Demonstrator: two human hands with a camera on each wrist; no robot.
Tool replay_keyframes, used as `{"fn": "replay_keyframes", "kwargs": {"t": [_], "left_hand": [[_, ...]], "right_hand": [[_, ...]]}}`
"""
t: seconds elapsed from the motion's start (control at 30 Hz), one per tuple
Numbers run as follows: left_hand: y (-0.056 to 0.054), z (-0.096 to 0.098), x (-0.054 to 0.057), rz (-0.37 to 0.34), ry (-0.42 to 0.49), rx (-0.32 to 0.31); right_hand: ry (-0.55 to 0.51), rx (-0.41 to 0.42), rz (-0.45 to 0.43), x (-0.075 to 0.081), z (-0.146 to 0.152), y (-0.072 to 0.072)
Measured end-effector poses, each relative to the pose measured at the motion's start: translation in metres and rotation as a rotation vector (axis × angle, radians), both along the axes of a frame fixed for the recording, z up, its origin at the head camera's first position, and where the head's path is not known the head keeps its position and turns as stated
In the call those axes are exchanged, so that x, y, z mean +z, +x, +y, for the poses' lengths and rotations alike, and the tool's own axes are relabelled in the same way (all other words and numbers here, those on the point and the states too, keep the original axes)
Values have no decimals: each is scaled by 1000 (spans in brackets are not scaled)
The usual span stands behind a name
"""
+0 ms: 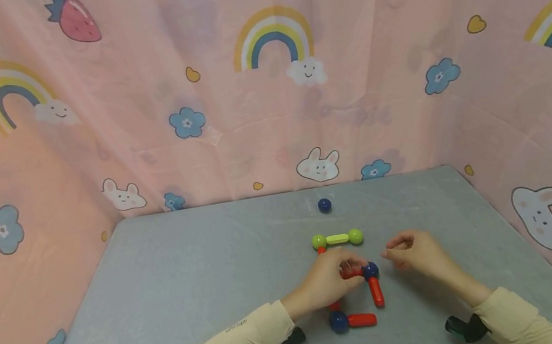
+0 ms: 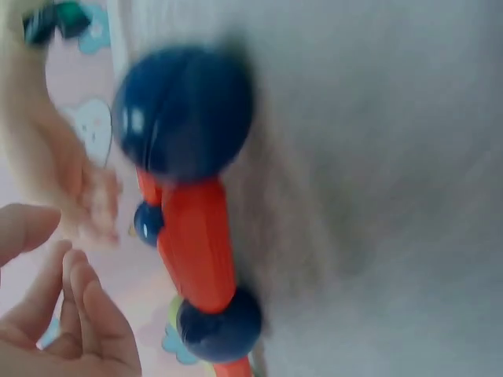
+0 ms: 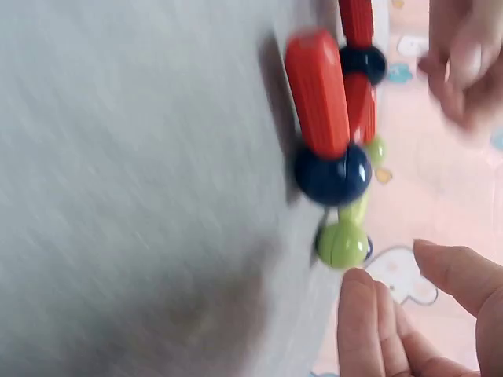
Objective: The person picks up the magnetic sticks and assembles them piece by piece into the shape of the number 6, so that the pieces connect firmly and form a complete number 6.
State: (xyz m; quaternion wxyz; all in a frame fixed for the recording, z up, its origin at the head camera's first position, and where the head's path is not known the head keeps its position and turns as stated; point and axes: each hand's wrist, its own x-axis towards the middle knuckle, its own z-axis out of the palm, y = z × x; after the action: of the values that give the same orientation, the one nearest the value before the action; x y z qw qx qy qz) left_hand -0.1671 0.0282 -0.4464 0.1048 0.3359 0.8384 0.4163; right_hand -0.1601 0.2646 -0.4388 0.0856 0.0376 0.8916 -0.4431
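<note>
Red rods and blue and green balls form a joined construction on the table. My left hand (image 1: 324,280) hovers over its middle, overlapping a red rod (image 1: 351,273) beside a blue ball (image 1: 370,270); the left wrist view shows thumb and fingertips apart, holding nothing. A second red rod (image 1: 377,293) points from that ball toward me. To the right, my right hand (image 1: 419,251) is raised with thumb and fingers apart and nothing between them. Nearer me, another blue ball (image 1: 339,322) joins a red rod (image 1: 363,320). The far end has a green rod (image 1: 337,239) between two green balls (image 1: 355,237).
A loose blue ball (image 1: 324,206) lies near the table's back edge. The grey table (image 1: 188,268) meets a pink patterned curtain (image 1: 136,97) behind and at both sides. Dark wrist-camera mounts (image 1: 468,329) stick out beside both sleeves.
</note>
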Motion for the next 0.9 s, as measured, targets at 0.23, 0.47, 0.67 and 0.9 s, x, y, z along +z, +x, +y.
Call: {"fn": "replay_keyframes", "kwargs": {"t": [0.23,0.47,0.67,0.9], "left_hand": [[32,-21,-5,8,-72,22],[46,-30,-14,-16,-197,15],[45,-31,-18,-2,-225,13],[43,-32,-18,12,-247,-7]], "right_hand": [[57,49,157,6,4,-41],[178,156,191,11,-6,-93],[155,252,217,12,-24,-135],[201,363,196,7,-48,-165]]}}
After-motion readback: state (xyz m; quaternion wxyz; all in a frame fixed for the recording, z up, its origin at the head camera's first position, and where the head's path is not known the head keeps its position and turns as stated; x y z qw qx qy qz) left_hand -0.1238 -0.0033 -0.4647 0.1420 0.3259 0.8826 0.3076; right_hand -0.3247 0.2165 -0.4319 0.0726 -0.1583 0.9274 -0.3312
